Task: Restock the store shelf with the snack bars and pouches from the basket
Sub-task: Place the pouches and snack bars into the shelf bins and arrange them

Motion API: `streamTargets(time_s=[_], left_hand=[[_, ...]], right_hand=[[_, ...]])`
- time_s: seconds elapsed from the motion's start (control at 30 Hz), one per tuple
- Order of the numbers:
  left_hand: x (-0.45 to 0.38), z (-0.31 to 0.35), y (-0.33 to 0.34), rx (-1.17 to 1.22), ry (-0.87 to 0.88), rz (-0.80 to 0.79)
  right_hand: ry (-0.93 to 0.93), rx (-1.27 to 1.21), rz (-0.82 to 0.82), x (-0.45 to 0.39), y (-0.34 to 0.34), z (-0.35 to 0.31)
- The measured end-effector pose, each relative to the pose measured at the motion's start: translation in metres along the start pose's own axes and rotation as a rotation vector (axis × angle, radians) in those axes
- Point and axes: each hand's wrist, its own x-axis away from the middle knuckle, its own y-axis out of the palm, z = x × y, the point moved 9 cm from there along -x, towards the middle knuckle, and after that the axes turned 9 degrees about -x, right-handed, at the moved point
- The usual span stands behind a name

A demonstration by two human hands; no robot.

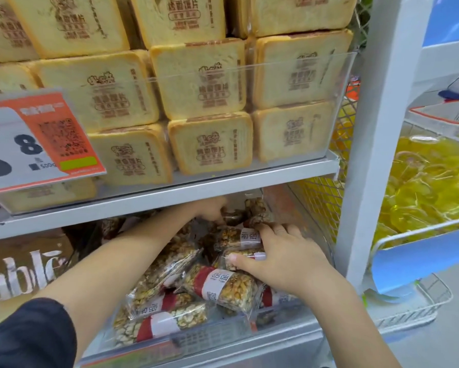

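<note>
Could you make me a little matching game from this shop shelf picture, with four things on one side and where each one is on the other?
Things:
1. toast-shaped packs
2. price tag
3. snack bars
4. yellow packets

Places:
A. in the wire basket at far right
B. in the lower bin, under both hands
C. stacked on the upper shelf
D. clipped at the upper shelf's left front

Pairs: 1-C, 2-D, 3-B, 4-A

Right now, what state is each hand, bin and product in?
Left hand: reaching deep into the lower bin, fingers hidden.
Right hand: resting on a wrapped nut bar.
Lower clear bin: loosely heaped with nut bars.
Toast-shaped packs: stacked in rows above.
Price tag: tilted.
</note>
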Motion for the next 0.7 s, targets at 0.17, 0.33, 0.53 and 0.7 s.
streamTargets(time_s=[0.17, 0.33, 0.53, 0.7], left_hand=[[0.018, -0.001, -0.019, 0.033, 0.085, 0.245], [0.027, -0.01, -0.019, -0.072, 0.086, 0.223], [0.023, -0.014, -0.02, -0.053, 0.065, 0.088], [0.017, -0.002, -0.009, -0.039, 0.103, 0.088]], right_hand=[[-0.012, -0.028, 0.025, 0.003, -0.002, 0.001], [-0.012, -0.037, 0.03, 0.005, -0.002, 0.0], [-0.019, -0.049, 0.031, 0.006, -0.002, 0.001], [-0.034, -0.07, 0.046, 0.005, -0.002, 0.002]])
